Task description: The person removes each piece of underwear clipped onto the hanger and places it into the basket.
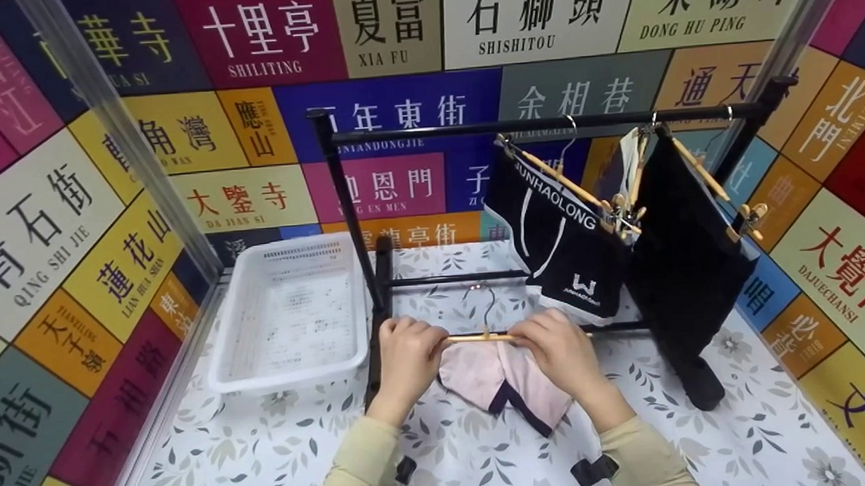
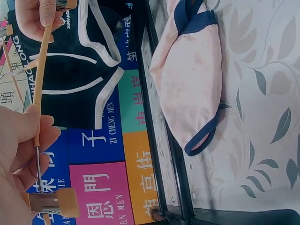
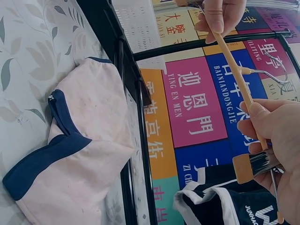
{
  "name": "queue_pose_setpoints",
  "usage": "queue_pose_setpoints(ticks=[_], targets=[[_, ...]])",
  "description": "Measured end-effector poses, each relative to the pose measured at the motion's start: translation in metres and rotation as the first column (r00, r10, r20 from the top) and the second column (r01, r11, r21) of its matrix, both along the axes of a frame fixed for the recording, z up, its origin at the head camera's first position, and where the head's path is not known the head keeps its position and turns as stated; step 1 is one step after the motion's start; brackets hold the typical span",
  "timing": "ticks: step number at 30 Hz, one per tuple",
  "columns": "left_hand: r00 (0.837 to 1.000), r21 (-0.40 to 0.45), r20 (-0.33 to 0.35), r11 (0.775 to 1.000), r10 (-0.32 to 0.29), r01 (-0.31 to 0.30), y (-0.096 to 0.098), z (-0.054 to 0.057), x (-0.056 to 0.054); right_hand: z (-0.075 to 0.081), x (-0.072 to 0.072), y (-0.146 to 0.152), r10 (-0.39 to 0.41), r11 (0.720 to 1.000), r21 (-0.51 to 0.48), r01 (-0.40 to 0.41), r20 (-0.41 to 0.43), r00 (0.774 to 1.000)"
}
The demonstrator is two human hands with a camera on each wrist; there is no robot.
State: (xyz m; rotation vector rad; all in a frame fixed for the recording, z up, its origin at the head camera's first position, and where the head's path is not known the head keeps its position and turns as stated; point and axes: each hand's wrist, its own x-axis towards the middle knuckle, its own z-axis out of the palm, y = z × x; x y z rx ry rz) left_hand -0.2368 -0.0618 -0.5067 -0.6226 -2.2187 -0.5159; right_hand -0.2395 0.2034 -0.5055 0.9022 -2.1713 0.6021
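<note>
My left hand (image 1: 408, 357) and right hand (image 1: 558, 351) hold a wooden clip hanger (image 1: 480, 337) level between them, each gripping the bar near one end. Its metal hook points up. In the left wrist view, a wooden clip (image 2: 68, 201) sits at the bar's end beside my left fingers; another clip (image 3: 243, 168) shows by my right hand in the right wrist view. Beneath the hanger, a pair of pink underpants (image 1: 475, 376) with navy trim lies on the floral surface. Both wrist views show it apart from the clips.
A black garment rack (image 1: 428, 133) stands ahead. Black boxer briefs (image 1: 548, 223) with white trim and a larger black garment (image 1: 685, 261) hang at its right on clip hangers. On the left sits a white plastic basket (image 1: 218, 354). Sign-patterned walls surround the floral-covered surface (image 1: 267, 462).
</note>
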Motion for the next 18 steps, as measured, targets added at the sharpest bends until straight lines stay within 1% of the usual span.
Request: queue_pose_setpoints(ticks=[4,11,18], targets=[[1.000,0.002,0.009,1.000,-0.002,0.002,0.0005,0.0001,0.0003,-0.0014,0.0004,0.0004,-0.009,1.000,-0.005,0.009,0.010,1.000],[1.000,0.018,0.005,1.000,-0.013,0.013,0.0006,0.0005,0.0010,-0.0034,0.0026,0.0013,-0.054,0.998,-0.016,0.054,0.013,0.998],[0.999,0.027,0.022,0.999,-0.034,0.033,0.0015,0.0055,0.0042,-0.0043,0.0023,0.0029,-0.104,0.994,-0.029,0.104,0.010,0.995]])
